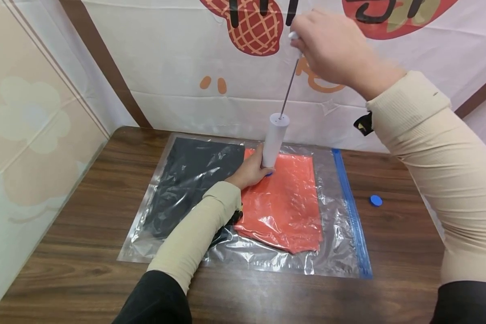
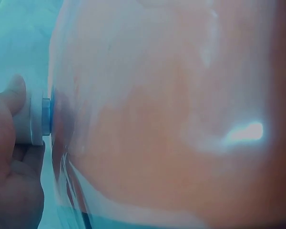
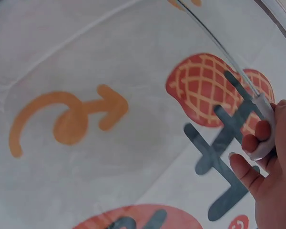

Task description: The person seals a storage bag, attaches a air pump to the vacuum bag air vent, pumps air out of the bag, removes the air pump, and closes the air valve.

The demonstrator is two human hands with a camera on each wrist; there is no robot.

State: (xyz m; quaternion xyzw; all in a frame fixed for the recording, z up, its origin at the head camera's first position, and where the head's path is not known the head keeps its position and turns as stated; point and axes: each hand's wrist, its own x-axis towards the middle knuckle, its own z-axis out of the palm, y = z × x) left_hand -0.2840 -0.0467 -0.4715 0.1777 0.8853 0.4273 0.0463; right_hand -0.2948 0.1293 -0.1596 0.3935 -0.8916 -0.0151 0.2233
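A clear vacuum storage bag [image 1: 336, 238] lies flat, with dark folded fabric [image 1: 194, 175] on its left and orange-red folded fabric [image 1: 287, 202] beside it. Over the orange part stands a white hand pump [image 1: 274, 141], tilted slightly, its lower end at a blue valve [image 1: 269, 174]. My left hand [image 1: 249, 172] grips the pump low on its barrel; the left wrist view shows the thumb and fingers [image 2: 31, 162] around its white base. High above, my right hand [image 1: 332, 47] holds the pump's white handle [image 3: 264, 129], and the thin metal rod [image 1: 290, 85] is drawn far out.
A round blue cap [image 1: 375, 200] lies on the wooden table [image 1: 401, 252], right of the bag. A blue zip strip [image 1: 351, 211] runs down the bag's right edge. Printed cloth [image 1: 166, 67] hangs behind the table, and another patterned panel [image 1: 28, 135] borders the left side.
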